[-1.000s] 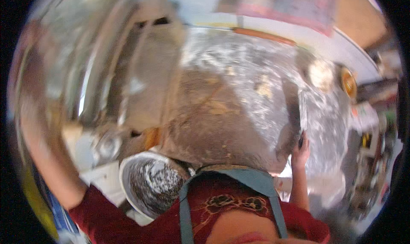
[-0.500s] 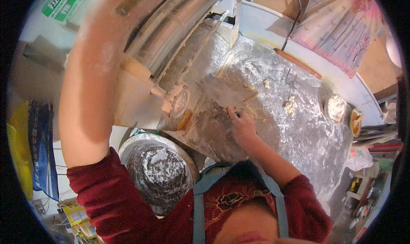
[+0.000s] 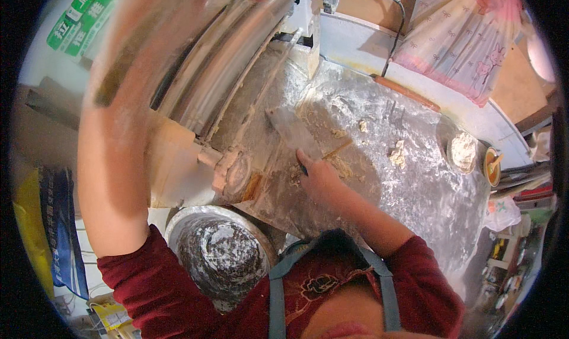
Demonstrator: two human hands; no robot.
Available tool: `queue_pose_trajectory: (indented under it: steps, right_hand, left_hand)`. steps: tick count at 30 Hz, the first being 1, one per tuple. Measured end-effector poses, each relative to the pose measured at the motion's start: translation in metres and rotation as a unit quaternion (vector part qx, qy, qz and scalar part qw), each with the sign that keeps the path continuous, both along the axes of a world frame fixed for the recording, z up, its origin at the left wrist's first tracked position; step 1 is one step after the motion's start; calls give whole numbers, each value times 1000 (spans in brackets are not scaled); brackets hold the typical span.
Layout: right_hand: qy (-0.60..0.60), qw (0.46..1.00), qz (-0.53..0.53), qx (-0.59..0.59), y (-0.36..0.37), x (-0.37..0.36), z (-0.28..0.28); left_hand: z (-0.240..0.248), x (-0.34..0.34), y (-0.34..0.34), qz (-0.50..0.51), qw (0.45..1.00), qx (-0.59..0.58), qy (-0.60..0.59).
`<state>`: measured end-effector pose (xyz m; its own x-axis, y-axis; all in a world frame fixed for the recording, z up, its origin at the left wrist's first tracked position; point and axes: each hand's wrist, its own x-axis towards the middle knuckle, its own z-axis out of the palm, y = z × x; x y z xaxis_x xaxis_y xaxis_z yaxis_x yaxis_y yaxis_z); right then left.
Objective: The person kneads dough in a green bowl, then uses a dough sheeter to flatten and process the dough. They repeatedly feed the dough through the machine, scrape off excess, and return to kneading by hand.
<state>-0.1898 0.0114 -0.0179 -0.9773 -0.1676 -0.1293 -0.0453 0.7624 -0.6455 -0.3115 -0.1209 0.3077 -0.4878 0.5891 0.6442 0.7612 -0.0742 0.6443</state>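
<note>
We see a grey, metallic-looking desk (image 3: 424, 200), streaked with white powder and crossed by a dark shadow at its middle. Directly on it we find a scatter of pale crumbs (image 3: 348, 172) and two pale lumps, one small (image 3: 363, 126) and one larger (image 3: 398, 154). Near the right edge we have a round white mound (image 3: 463, 152) just beside a small brown bowl (image 3: 486, 168), while a reddish-brown stick (image 3: 406, 93) lies along the back edge.

At far left, a green sign (image 3: 83, 20) carries large white characters, partly cut off. On the near left, pale lettering runs down a hanging blue cloth (image 3: 63, 238). At far right, a pink-and-white bag (image 3: 453, 51) bears printed bows and a rabbit figure, with no legible words.
</note>
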Motion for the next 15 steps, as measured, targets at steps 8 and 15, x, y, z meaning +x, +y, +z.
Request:
queue_pose_trajectory:
  steps: [8,15]
  right_hand:
    - [122,985,-20,-122,1,-108,0]
    - [-8,999,-43,-25,-13,-26,-1]
  left_hand:
    - [5,7,6,14,999,16,-36]
    - [-1,10,9,27,998,6,-55]
